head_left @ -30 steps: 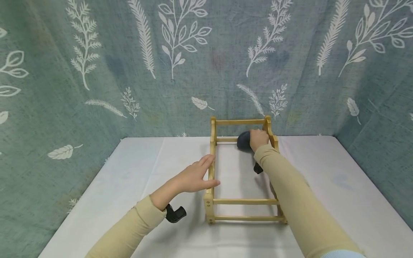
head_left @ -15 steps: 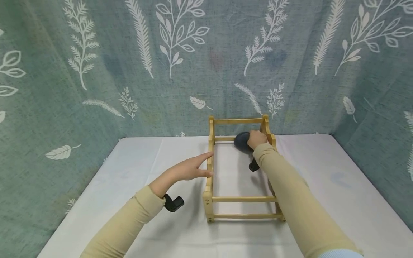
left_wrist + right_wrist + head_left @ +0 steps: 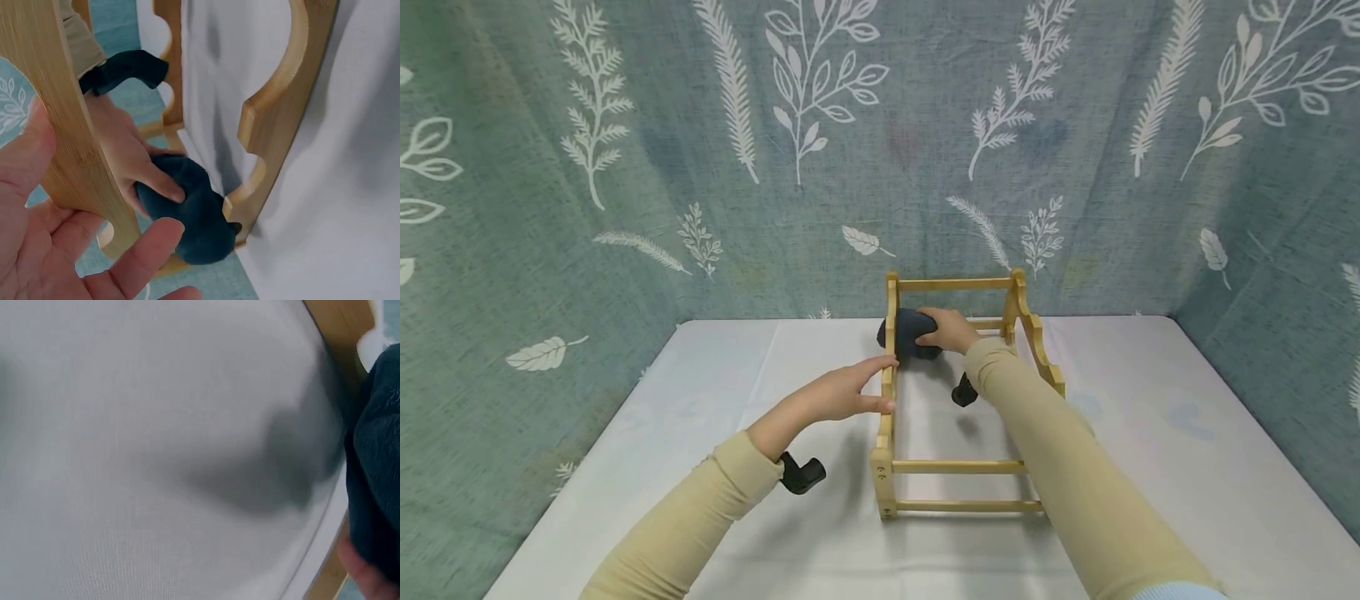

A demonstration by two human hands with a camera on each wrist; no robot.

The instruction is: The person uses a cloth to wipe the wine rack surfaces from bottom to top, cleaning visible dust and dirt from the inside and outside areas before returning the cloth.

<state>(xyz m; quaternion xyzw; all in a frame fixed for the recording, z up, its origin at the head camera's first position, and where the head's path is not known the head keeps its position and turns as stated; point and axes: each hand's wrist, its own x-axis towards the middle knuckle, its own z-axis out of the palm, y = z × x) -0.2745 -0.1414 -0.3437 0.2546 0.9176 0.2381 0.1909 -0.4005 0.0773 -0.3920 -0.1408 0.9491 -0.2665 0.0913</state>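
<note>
A dark blue rolled towel (image 3: 910, 332) is at the far end of a wooden rack (image 3: 958, 467), against its left side. My right hand (image 3: 951, 331) holds the towel from the right, thumb and fingers around it; in the left wrist view the towel (image 3: 197, 209) reaches the notched side board. The right wrist view catches only part of the towel (image 3: 381, 462) and a fingertip. My left hand (image 3: 831, 396) touches the rack's left side rail with fingers and thumb extended. Close up, that hand (image 3: 69, 250) lies against a wooden board with its fingers spread.
The rack has two side frames with scalloped edges and crossbars at both ends. It stands on a white-covered table (image 3: 1150, 433). Green leaf-patterned cloth (image 3: 925, 167) hangs behind and at both sides. Black wrist-camera mounts (image 3: 802, 473) stick out below the wrists.
My right hand has moved left with the towel, from the rack's right side to its left side. My left hand has come to the rail with its fingers less spread over it.
</note>
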